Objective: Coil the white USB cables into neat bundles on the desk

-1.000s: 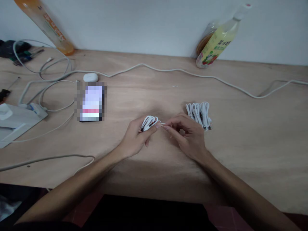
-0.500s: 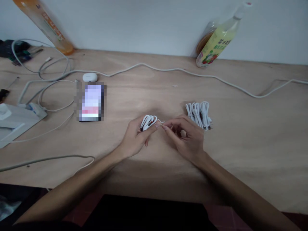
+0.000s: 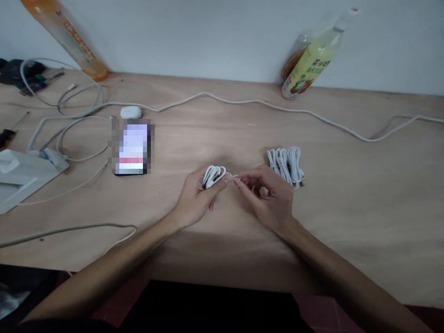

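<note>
A coiled white cable (image 3: 214,175) is gripped in my left hand (image 3: 196,196), between thumb and fingers. From its right side a thin white tie (image 3: 233,176) sticks out toward my right hand (image 3: 268,194). The thumb and index finger of that hand are pinched at the end of the tie. Just behind my right hand lie several bundled white cables (image 3: 286,164) side by side on the wooden table (image 3: 347,194).
A phone (image 3: 132,148) and a white earbud case (image 3: 131,112) lie at left. Loose cables (image 3: 83,113) and a white power strip (image 3: 31,175) are further left. An orange bottle (image 3: 74,44) and a yellow bottle (image 3: 312,60) stand by the wall. A long white cable (image 3: 249,101) crosses the back.
My right thumb and fingertips have shifted very slightly, and a little more of the thin tie shows between the hands. The coil stays in my left hand.
</note>
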Demonstrator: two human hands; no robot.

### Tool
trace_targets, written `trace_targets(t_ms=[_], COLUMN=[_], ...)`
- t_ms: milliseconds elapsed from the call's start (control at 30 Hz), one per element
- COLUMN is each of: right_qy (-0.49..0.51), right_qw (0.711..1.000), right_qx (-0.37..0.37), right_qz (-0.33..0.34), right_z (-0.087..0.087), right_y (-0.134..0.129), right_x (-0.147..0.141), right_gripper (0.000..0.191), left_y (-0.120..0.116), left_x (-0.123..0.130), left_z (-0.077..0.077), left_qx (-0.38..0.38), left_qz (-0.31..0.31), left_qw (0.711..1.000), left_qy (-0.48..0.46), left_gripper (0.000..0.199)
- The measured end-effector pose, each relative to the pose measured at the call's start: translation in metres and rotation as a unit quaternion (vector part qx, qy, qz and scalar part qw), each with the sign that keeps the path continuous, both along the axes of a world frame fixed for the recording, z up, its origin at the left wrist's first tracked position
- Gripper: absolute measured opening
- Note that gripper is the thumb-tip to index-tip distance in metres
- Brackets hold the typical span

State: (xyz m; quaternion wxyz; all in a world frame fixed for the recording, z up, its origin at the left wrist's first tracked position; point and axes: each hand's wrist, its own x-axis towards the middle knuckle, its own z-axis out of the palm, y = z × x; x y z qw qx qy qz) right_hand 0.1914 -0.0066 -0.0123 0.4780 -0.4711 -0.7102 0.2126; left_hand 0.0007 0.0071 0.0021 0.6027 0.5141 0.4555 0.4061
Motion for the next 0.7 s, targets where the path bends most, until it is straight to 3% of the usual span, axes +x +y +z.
trace_targets(t_ms=[200,400,700], right_qy=[0.041,0.035,0.096], right_qw=[0.998,0.999,0.987], right_qx=[-0.033,-0.035,-0.114], right_qz=[0.027,0.019,0.055], right_z=[-0.0036,-0.0016,0.0008], right_y=[0.0002,0.0014,0.0073], right_x=[0.0006,0.0007,0.0046], right_gripper=[0.019,0.011,0.007], left_y=[-0.0008,-0.0007,0.0032], left_x=[0.0002,0.0003,-0.0016], left_z=[-0.0020,-0.0026,-0.0011], left_qx=[-0.006,-0.007,-0.026], left_qz=[-0.002,-0.006,0.007], left_qw=[1.000,1.000,1.000], left_qy=[0.011,0.017,-0.004], left_gripper=[0.039,0.032,0.032])
